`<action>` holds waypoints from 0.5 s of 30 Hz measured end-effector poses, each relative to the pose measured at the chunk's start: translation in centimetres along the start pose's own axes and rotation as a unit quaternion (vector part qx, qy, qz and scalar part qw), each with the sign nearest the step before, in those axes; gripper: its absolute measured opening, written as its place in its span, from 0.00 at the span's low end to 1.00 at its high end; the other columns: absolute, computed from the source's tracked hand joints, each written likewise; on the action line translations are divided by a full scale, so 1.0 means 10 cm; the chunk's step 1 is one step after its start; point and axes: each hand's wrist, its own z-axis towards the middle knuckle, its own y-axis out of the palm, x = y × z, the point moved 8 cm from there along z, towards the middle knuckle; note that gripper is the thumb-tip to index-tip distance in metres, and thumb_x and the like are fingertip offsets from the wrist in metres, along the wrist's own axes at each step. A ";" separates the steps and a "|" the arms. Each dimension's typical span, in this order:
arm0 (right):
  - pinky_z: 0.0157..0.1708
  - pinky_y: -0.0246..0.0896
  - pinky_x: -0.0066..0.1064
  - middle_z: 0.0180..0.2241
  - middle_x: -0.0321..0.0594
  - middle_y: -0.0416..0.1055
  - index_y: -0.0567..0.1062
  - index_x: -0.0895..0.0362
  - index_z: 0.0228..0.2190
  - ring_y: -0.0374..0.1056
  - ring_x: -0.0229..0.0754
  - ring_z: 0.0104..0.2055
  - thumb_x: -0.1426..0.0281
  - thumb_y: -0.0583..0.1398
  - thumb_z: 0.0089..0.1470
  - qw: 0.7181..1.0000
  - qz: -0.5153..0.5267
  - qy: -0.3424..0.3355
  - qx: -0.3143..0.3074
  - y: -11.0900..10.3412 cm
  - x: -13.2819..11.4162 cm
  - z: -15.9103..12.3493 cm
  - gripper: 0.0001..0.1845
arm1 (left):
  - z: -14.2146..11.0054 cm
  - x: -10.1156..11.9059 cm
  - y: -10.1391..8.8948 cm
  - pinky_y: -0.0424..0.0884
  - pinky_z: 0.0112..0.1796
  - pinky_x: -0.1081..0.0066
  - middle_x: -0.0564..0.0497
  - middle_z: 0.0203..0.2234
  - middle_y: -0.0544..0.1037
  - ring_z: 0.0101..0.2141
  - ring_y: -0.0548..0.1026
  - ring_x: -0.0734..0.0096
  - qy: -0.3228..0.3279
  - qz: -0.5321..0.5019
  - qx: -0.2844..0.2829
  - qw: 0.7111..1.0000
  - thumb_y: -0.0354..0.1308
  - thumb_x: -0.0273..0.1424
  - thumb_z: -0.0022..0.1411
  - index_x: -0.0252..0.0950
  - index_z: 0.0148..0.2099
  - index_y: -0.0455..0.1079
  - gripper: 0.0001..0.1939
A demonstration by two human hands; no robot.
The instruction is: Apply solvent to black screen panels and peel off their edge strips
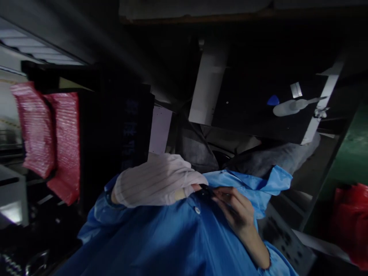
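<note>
My left hand [161,182] wears a white striped glove, with a fingertip bare near the thumb side. Its fingers are closed on a small black thing [205,188] held close to my body. From the other side my bare right hand [237,211] pinches at the same small thing, with thumb and forefinger together. What kind of thing it is I cannot make out; it is dark and partly covered by fingers. Just below both hands lies the front of a blue work coat [172,237] with a white button [197,210].
Red bubble-wrap pouches [64,138] hang on a dark case at left. A dark panel [247,99] ahead carries a white squeeze bottle [287,108] with a thin spout and a small blue piece [273,100]. Red plastic [352,222] lies at right, beside a green surface [356,142].
</note>
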 end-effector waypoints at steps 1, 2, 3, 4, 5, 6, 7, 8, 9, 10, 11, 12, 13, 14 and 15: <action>0.33 0.81 0.28 0.39 0.41 0.87 0.84 0.52 0.47 0.85 0.41 0.35 0.71 0.66 0.79 1.000 -0.007 -0.007 -0.004 0.00 -0.02 -0.02 0.05 | -0.02 0.02 0.01 0.74 0.51 0.64 0.51 0.49 0.91 0.46 0.87 0.66 0.004 -0.017 0.015 1.000 0.36 0.40 0.94 0.35 0.61 0.82 0.31; 0.32 0.80 0.28 0.39 0.41 0.87 0.84 0.52 0.47 0.85 0.41 0.34 0.71 0.65 0.80 1.000 -0.015 -0.015 -0.006 -0.01 -0.03 -0.04 0.06 | -0.03 0.03 0.02 0.74 0.49 0.65 0.52 0.49 0.91 0.45 0.88 0.68 0.009 -0.040 0.024 0.999 0.38 0.40 0.94 0.35 0.60 0.82 0.29; 0.31 0.80 0.29 0.38 0.41 0.87 0.83 0.52 0.47 0.85 0.41 0.33 0.72 0.64 0.80 0.999 -0.023 -0.024 -0.006 -0.01 -0.05 -0.06 0.06 | -0.04 0.05 0.04 0.75 0.47 0.67 0.52 0.48 0.91 0.45 0.88 0.69 0.016 -0.065 0.029 0.997 0.41 0.39 0.94 0.35 0.59 0.81 0.27; 0.31 0.79 0.29 0.38 0.41 0.87 0.83 0.53 0.47 0.84 0.41 0.32 0.73 0.64 0.80 0.999 -0.028 -0.032 -0.007 -0.01 -0.06 -0.08 0.07 | -0.05 0.06 0.05 0.76 0.46 0.68 0.52 0.49 0.91 0.45 0.88 0.69 0.022 -0.086 0.033 0.996 0.44 0.39 0.93 0.34 0.60 0.81 0.24; 0.31 0.78 0.30 0.37 0.42 0.87 0.83 0.53 0.47 0.84 0.41 0.32 0.75 0.64 0.79 0.999 -0.029 -0.041 -0.007 -0.01 -0.07 -0.09 0.07 | -0.06 0.06 0.07 0.77 0.47 0.69 0.51 0.51 0.91 0.45 0.89 0.69 0.023 -0.102 0.036 0.994 0.46 0.39 0.93 0.34 0.61 0.80 0.23; 0.30 0.77 0.30 0.37 0.42 0.88 0.84 0.53 0.47 0.83 0.41 0.31 0.76 0.65 0.78 0.999 -0.027 -0.046 -0.007 -0.01 -0.07 -0.10 0.08 | -0.06 0.07 0.07 0.77 0.48 0.70 0.51 0.52 0.91 0.45 0.88 0.69 0.024 -0.114 0.040 0.992 0.46 0.40 0.92 0.33 0.62 0.80 0.23; 0.30 0.76 0.30 0.37 0.42 0.88 0.84 0.53 0.47 0.83 0.41 0.30 0.77 0.65 0.78 0.999 -0.023 -0.048 -0.009 -0.02 -0.07 -0.10 0.08 | -0.05 0.07 0.08 0.78 0.49 0.71 0.50 0.52 0.91 0.44 0.88 0.70 0.024 -0.120 0.038 0.992 0.45 0.41 0.93 0.32 0.63 0.79 0.24; 0.29 0.75 0.30 0.38 0.42 0.88 0.85 0.53 0.47 0.83 0.41 0.30 0.77 0.65 0.78 0.999 -0.020 -0.047 -0.010 -0.02 -0.07 -0.11 0.09 | -0.05 0.08 0.09 0.78 0.49 0.72 0.50 0.51 0.91 0.44 0.88 0.70 0.025 -0.119 0.036 0.992 0.43 0.42 0.93 0.32 0.63 0.79 0.26; 0.29 0.75 0.30 0.38 0.41 0.88 0.85 0.52 0.47 0.83 0.41 0.30 0.76 0.64 0.78 0.999 -0.020 -0.045 -0.014 -0.02 -0.07 -0.11 0.09 | -0.04 0.10 0.10 0.77 0.49 0.72 0.50 0.49 0.91 0.43 0.88 0.70 0.028 -0.112 0.032 0.993 0.41 0.42 0.93 0.31 0.63 0.80 0.29; 0.29 0.75 0.29 0.38 0.41 0.88 0.85 0.51 0.48 0.83 0.40 0.30 0.75 0.64 0.79 0.999 -0.022 -0.044 -0.022 -0.02 -0.07 -0.11 0.09 | -0.03 0.13 0.10 0.77 0.47 0.72 0.51 0.47 0.91 0.42 0.88 0.70 0.036 -0.100 0.032 0.994 0.37 0.42 0.94 0.31 0.61 0.80 0.31; 0.29 0.76 0.29 0.38 0.40 0.88 0.84 0.51 0.49 0.83 0.40 0.31 0.74 0.63 0.80 0.998 -0.025 -0.044 -0.030 -0.03 -0.07 -0.11 0.09 | -0.02 0.16 0.10 0.76 0.44 0.71 0.52 0.45 0.91 0.40 0.87 0.70 0.045 -0.085 0.035 0.995 0.35 0.42 0.94 0.31 0.59 0.81 0.33; 0.30 0.78 0.29 0.39 0.40 0.89 0.84 0.51 0.51 0.84 0.40 0.32 0.74 0.63 0.81 0.998 -0.026 -0.046 -0.037 -0.05 -0.08 -0.11 0.09 | -0.02 0.18 0.10 0.75 0.42 0.69 0.52 0.44 0.91 0.38 0.87 0.71 0.052 -0.068 0.042 0.995 0.32 0.42 0.94 0.32 0.57 0.81 0.34; 0.32 0.80 0.29 0.39 0.40 0.89 0.84 0.51 0.52 0.85 0.40 0.34 0.74 0.63 0.81 0.998 -0.027 -0.048 -0.038 -0.08 -0.09 -0.11 0.09 | -0.02 0.21 0.10 0.74 0.41 0.68 0.54 0.43 0.91 0.36 0.86 0.71 0.056 -0.052 0.050 0.996 0.31 0.42 0.94 0.34 0.56 0.80 0.35; 0.34 0.82 0.29 0.40 0.41 0.89 0.83 0.52 0.53 0.86 0.40 0.35 0.74 0.63 0.80 0.998 -0.028 -0.049 -0.036 -0.12 -0.10 -0.10 0.09 | -0.02 0.23 0.12 0.74 0.39 0.66 0.54 0.43 0.91 0.35 0.86 0.71 0.058 -0.036 0.054 0.996 0.29 0.42 0.94 0.35 0.56 0.80 0.36; 0.35 0.83 0.29 0.40 0.42 0.89 0.83 0.53 0.53 0.86 0.40 0.35 0.75 0.64 0.80 0.998 -0.031 -0.047 -0.030 -0.18 -0.11 -0.10 0.08 | -0.03 0.24 0.15 0.73 0.39 0.66 0.55 0.43 0.91 0.35 0.86 0.71 0.053 -0.017 0.045 0.997 0.27 0.44 0.93 0.37 0.57 0.79 0.37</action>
